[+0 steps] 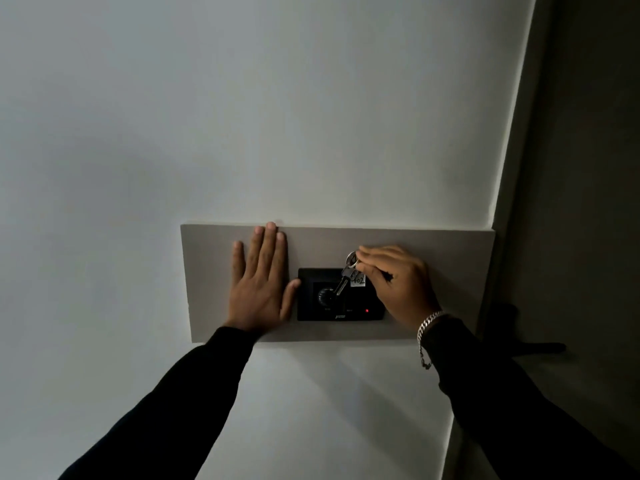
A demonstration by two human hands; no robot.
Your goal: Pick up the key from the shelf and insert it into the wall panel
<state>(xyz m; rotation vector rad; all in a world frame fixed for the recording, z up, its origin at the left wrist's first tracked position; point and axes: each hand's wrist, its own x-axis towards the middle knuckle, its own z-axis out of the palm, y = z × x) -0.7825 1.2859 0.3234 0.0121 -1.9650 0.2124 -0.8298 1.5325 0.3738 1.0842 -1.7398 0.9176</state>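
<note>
A black wall panel (360, 308) with a round dial and a small red light sits on a grey backing board (433, 258) on the white wall. A silver key (343, 281) on a ring, with a white tag marked 402, points down-left, its tip at the round dial. My right hand (394, 282) grips the key by its ring end, fingers closed. My left hand (261, 278) lies flat on the board just left of the panel, fingers straight, thumb touching the panel's left edge. No shelf is in view.
A dark door or recess (571, 202) runs down the right side, edged by a lit wall corner. A dark handle-like shape (540, 348) juts out below the board's right end. Bare white wall surrounds the board.
</note>
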